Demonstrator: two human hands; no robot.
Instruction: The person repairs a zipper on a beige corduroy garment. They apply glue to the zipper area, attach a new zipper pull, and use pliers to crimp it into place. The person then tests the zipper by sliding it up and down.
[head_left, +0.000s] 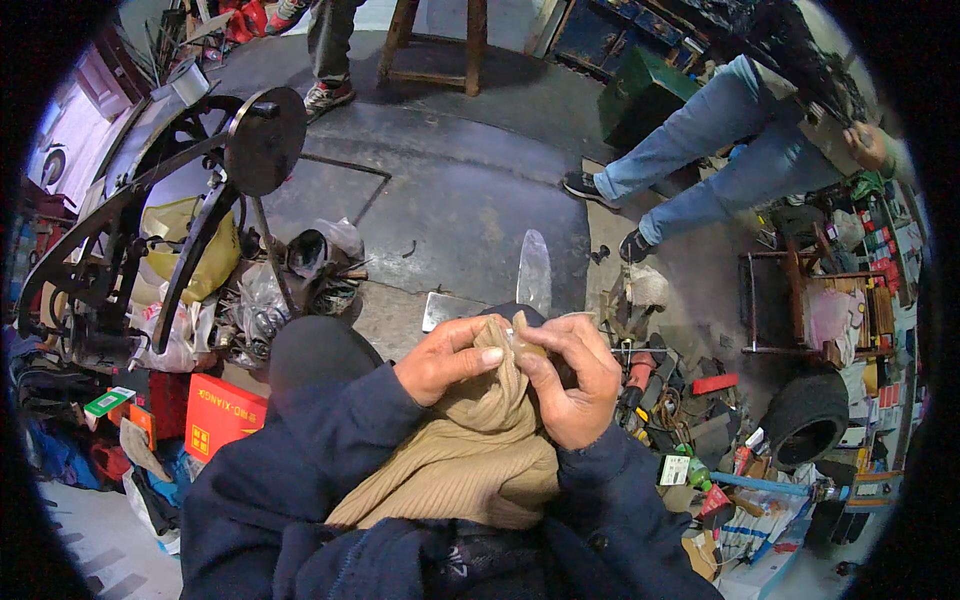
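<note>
A tan ribbed knit garment point(470, 460) lies bunched over my lap, its upper part gathered up between my two hands. My left hand point(448, 362) pinches a fold of the knit, the thumb pressed against the gathered cloth. Close on its right, my right hand point(572, 378) is curled, with thumb and fingers closed on the upper edge of the same garment. Something small and pale shows between the fingertips, too small to name. Just beyond my hands are a long rounded metal plate point(535, 268) and a flat light-coloured piece point(450, 311) on the floor.
A black cast-metal machine with a round wheel point(265, 140) stands at left, beside plastic bags and a red box point(222, 416). Tools point(650, 390) and a tyre point(806, 418) lie at right. A person in jeans point(720, 130) stands far right; another's leg point(331, 50) is near a wooden stool point(433, 76).
</note>
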